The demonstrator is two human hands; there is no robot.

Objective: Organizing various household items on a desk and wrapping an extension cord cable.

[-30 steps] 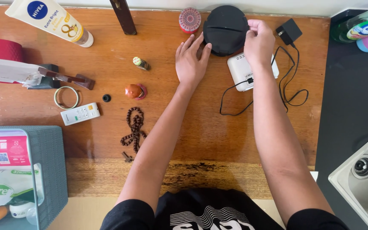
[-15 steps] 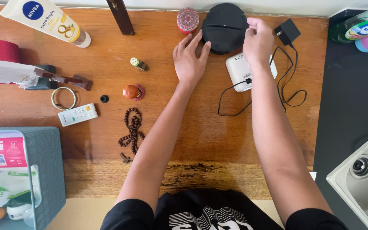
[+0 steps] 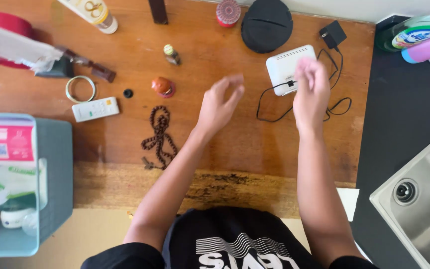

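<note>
Two bare hands above a worn wooden surface (image 3: 125, 144) with small things.

The round black matte disc (image 3: 267, 25) lies at the far edge, apart from both hands. The white box (image 3: 288, 67) with rounded corners and a thin black cable (image 3: 269, 104) sits partly under the blurred right hand (image 3: 312, 92); I cannot tell its grip. The left hand (image 3: 220, 104) hovers with fingers loosely curled, holding nothing, near the brown bead string (image 3: 159, 134).

Two hands (image 3: 218, 107), one router (image 3: 288, 68), perhaps two bottles (image 3: 171, 54).
</note>
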